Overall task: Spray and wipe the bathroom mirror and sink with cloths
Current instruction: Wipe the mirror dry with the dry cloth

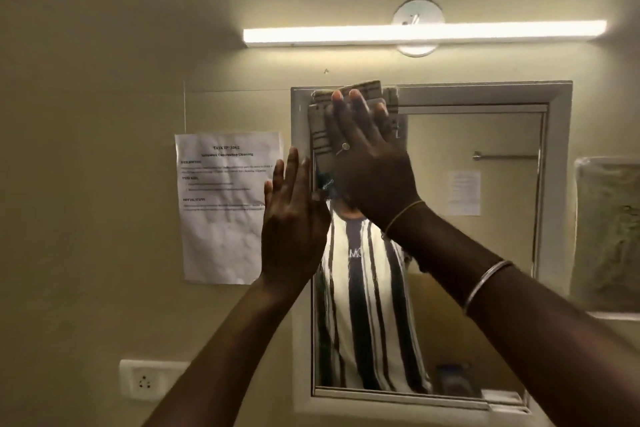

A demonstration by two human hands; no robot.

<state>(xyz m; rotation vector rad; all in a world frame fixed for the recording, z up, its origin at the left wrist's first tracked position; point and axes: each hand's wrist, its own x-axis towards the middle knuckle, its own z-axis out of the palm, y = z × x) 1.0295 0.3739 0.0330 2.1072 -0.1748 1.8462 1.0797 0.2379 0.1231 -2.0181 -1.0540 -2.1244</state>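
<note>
A wall mirror (478, 253) in a pale metal frame (557, 184) fills the middle right. A beige cloth with dark stripes (320, 130) lies flat against the mirror's top left corner. My right hand (367, 163) presses it there with straight, spread fingers. My left hand (294, 218) rests flat, fingers straight, against the frame's left edge, holding nothing. The glass reflects a person in a striped shirt. The sink and any spray bottle are out of view.
A lit tube lamp (422, 32) runs above the mirror. A printed paper sheet (221, 208) is stuck to the wall on the left. A wall socket (145, 380) sits lower left. A greenish towel (609, 236) hangs at the right edge.
</note>
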